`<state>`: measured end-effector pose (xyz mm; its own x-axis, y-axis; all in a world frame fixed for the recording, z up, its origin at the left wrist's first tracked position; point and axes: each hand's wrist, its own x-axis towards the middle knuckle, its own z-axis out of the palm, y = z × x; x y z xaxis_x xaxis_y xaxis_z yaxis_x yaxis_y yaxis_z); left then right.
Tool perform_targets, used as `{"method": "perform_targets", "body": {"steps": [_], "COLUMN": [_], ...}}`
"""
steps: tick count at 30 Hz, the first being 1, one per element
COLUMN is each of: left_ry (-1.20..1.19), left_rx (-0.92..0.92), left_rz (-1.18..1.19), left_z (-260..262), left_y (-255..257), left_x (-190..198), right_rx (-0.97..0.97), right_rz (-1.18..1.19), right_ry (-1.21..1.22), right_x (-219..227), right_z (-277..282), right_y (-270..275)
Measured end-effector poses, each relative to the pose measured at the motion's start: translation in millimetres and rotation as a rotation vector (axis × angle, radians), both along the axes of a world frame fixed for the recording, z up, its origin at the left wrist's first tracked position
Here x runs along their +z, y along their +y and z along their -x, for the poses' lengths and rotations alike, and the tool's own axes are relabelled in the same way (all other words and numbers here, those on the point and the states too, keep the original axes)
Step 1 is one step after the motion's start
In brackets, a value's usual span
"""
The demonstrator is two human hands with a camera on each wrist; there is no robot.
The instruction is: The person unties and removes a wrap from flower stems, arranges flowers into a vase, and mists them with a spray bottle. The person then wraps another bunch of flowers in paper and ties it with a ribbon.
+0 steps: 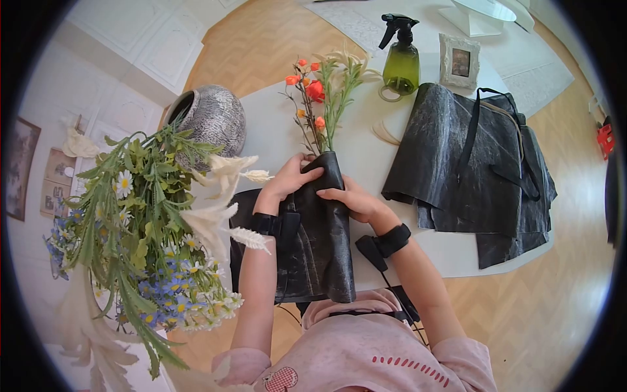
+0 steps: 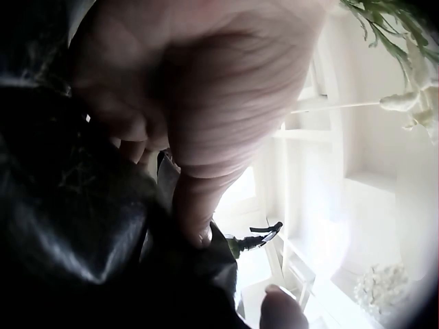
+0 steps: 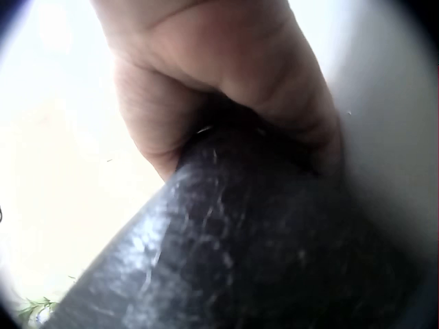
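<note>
A black, leather-like sheet [image 1: 339,251] with white crease marks is rolled around the lower stems of artificial flowers. Orange blooms [image 1: 315,90] and green sprigs [image 1: 334,108] stick out of its far end. My left hand [image 1: 286,178] grips the roll near that end, thumb across the top; its fingertips go behind the sheet. On the right side, my right hand [image 1: 359,199] holds the roll slightly lower, with the thumb on top. The right wrist view shows that hand [image 3: 226,62] curled round the creased black material [image 3: 226,226], fingertips hidden beneath.
A textured grey vase [image 1: 225,121] lies tipped at left, near a large bunch of blue, white and green flowers [image 1: 163,261]. Behind stand a green spray bottle [image 1: 401,68] and a picture frame [image 1: 459,63]. More black sheeting [image 1: 450,157] with a strap lies at right.
</note>
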<state>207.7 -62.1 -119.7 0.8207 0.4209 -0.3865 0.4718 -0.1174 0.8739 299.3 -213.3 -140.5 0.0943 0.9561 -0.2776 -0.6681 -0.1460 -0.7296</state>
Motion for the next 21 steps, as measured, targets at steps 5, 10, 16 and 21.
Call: {"method": "perform_targets", "body": {"steps": [5,10,16,21], "left_ry": [0.198,0.014,0.044,0.163], "left_rx": [-0.04,-0.056,-0.067,0.001], "left_rz": [-0.047,0.101,0.037,-0.314], "left_z": [-2,1,10,3], "left_y": [5,0,16,7], "left_x": [0,0,-9,-8], "right_rx": [-0.219,-0.175,-0.195,-0.206], "right_rz": [0.089,0.186,0.117,0.01], "right_ry": [-0.716,-0.857,-0.895,-0.975], "right_x": [-8,-7,-8,-5], "right_z": [-4,-9,-7,5], "right_y": [0,1,-1,-4]}}
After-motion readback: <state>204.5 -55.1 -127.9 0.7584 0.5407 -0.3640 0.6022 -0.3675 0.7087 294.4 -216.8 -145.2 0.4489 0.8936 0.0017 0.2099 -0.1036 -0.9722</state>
